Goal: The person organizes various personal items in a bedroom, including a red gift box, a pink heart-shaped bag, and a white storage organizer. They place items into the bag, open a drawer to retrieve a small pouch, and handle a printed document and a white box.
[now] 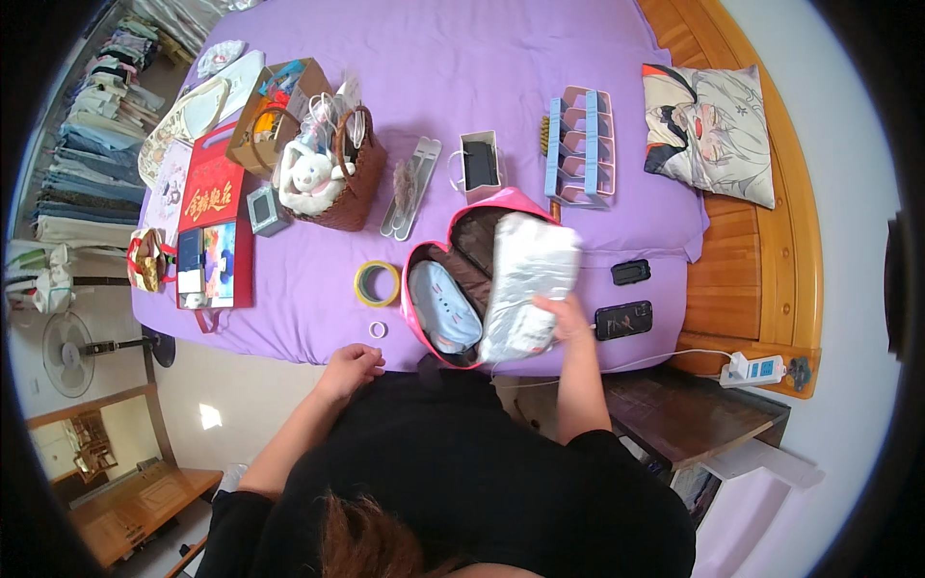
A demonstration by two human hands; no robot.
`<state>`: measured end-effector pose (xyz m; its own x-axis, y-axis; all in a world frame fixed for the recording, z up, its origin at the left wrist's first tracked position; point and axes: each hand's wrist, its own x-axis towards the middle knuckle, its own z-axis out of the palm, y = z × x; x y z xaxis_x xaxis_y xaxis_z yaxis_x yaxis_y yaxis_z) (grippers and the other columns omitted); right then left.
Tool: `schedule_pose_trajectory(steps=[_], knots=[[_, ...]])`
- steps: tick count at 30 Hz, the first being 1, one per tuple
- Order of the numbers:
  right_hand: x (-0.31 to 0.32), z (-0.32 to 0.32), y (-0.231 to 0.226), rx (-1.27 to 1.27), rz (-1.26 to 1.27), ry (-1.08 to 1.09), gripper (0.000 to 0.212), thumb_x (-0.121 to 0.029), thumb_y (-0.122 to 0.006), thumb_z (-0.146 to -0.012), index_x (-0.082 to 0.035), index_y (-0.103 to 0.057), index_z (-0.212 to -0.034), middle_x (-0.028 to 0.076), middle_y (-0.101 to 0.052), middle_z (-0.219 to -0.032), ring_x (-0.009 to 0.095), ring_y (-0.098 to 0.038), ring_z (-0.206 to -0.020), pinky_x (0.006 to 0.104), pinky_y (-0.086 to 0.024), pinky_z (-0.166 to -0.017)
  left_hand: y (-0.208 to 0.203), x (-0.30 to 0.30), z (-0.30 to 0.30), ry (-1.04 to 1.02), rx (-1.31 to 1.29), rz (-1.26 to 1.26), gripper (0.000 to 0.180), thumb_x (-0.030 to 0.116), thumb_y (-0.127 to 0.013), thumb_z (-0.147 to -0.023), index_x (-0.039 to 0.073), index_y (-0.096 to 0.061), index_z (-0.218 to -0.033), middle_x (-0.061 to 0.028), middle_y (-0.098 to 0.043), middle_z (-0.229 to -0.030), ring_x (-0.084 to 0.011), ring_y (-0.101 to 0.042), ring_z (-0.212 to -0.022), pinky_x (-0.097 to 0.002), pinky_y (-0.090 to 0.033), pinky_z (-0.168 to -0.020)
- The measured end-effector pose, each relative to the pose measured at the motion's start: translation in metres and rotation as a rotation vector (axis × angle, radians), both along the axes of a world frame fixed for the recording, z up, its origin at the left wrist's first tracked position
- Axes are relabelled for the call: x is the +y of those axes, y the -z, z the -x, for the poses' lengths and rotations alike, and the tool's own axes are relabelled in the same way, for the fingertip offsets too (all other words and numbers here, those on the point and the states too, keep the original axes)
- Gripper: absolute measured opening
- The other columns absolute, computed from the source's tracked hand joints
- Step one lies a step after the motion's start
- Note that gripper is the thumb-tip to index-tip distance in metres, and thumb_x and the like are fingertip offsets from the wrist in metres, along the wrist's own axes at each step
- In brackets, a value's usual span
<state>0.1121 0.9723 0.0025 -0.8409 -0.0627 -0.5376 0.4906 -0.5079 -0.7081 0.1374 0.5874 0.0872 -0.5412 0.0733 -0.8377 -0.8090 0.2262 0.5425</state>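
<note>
My right hand point(568, 323) grips the lower right side of a white and silver soft package point(532, 279), blurred by motion. It is over the right half of an open pink heart-shaped bag point(412, 323) with a brown lining, hiding part of it. A light blue pouch point(443, 306) lies in the bag's left half. My left hand point(353, 370) is at the bed's front edge, its fingers curled in and nothing visible in them. Nearest to it is a small white tape roll point(378, 329), with a larger yellow tape roll point(377, 284) beyond.
On the purple-sheeted bed point(434, 77) stand a woven basket point(361, 178) with a plush rabbit point(310, 178), a red box point(214, 193), a small white box point(480, 162) and a pink-blue rack point(580, 149). Two dark phone-like objects point(623, 321) lie right, near a white cable point(665, 358).
</note>
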Motion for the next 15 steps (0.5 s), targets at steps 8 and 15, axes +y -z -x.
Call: schedule_pose_trajectory(steps=[8, 15], knots=[[-0.129, 0.041, 0.078, 0.039, -0.139, -0.500, 0.050, -0.009, -0.069, -0.070, 0.003, -0.050, -0.114, 0.013, -0.058, -0.107, 0.021, -0.057, -0.096, 0.0324, -0.044, -0.084, -0.001, -0.010, 0.002, 0.085, 0.024, 0.016, 0.023, 0.025, -0.056, -0.086, 0.003, -0.058, -0.089, -0.0059, -0.061, -0.085, -0.0130, -0.058, -0.074, -0.0232, -0.045, -0.062], [-0.136, 0.028, 0.073, 0.450, -0.972, -0.268, 0.042, -0.018, -0.073, -0.069, 0.004, -0.057, -0.101, 0.015, -0.061, -0.095, 0.022, -0.060, -0.086, 0.0310, -0.046, -0.076, 0.017, -0.012, -0.013, 0.070, 0.011, -0.008, 0.022, 0.023, -0.056, -0.085, 0.002, -0.059, -0.089, -0.0052, -0.061, -0.080, -0.0126, -0.058, -0.070, -0.0232, -0.045, -0.061]])
